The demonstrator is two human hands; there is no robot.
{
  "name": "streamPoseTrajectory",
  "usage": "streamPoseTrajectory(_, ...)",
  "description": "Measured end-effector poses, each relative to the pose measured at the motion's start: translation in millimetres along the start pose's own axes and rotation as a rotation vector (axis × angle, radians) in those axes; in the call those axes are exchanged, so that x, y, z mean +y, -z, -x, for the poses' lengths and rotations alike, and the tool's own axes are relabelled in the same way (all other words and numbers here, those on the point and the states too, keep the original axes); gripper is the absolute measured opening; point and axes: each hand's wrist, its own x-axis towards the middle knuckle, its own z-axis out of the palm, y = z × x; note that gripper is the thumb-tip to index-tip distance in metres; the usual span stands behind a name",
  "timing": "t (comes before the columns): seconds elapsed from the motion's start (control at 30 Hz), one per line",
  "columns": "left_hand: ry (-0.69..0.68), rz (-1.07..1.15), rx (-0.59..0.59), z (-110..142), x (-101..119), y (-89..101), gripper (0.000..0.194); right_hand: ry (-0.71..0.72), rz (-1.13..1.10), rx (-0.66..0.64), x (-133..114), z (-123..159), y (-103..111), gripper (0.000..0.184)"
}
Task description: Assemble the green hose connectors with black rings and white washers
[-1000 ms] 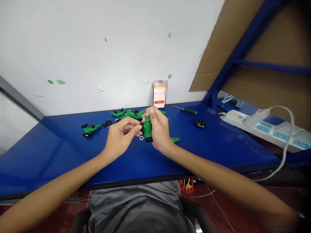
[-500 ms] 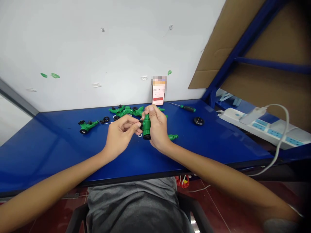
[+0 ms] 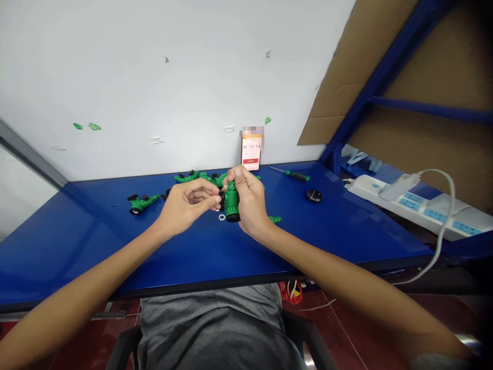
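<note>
Connector [image 3: 231,199] upright, black end [image 3: 233,218] down, right hand [image 3: 251,203] clasping it, left hand [image 3: 185,203] at knob [image 3: 222,201], grip unclear

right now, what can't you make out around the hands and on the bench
All in the head view:
Green fitting: one side is hidden by the right hand.
Black part at its side: partly covered by the left hand; whether it grips or just touches is too small to tell.
Green piece behind the right wrist: partly hidden by it.
Phone: pixelated patch covers the screen's top.
</note>
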Motion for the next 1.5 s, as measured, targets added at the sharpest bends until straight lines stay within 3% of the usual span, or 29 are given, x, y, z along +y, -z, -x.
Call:
streamPoseTrajectory(0.17,0.012,0.023,0.022,1.3,-0.8,-2.5,0.031,0.119,0.060,0.013,-2.0,1.1,0.0,0.043)
streamPoseTrajectory(0.3,-0.105,-0.068,0.081,3.4,0.5,-1.2,0.025,0.044,-0.051,-0.002,-4.6,-1.1,0.1,0.046)
streamPoseTrajectory(0.43,-0.041,0.009,0.063,2.2,3.3,-0.1,0.027,0.012,-0.104,0.003,-6.1,-4.4,1.8,0.048)
streamPoseTrajectory(0.67,0.052,0.236,0.026,5.7,2.7,-13.3,0.036,0.244,-0.023,-0.046,-8.7,-4.0,1.4,0.041)
streamPoseTrajectory(0.8,0.040,0.263,0.046,8.2,3.8,-16.2,0.027,0.296,0.055,-0.029,-8.5,-4.8,2.0,0.043)
streamPoseTrajectory(1.13,-0.050,0.060,0.072,10.4,-2.7,-11.4,0.028,0.262,-0.009,-0.017,-7.7,-6.7,3.7,0.041)
streamPoseTrajectory(1.37,-0.427,-0.302,0.173,10.0,-8.3,-10.6,0.013,0.243,-0.011,-0.035,-9.1,-5.0,1.7,0.042)
streamPoseTrajectory(1.5,-0.374,-0.332,0.182,12.4,-5.8,-12.8,0.014,0.280,0.019,-0.031,-10.3,-4.0,1.5,0.042)
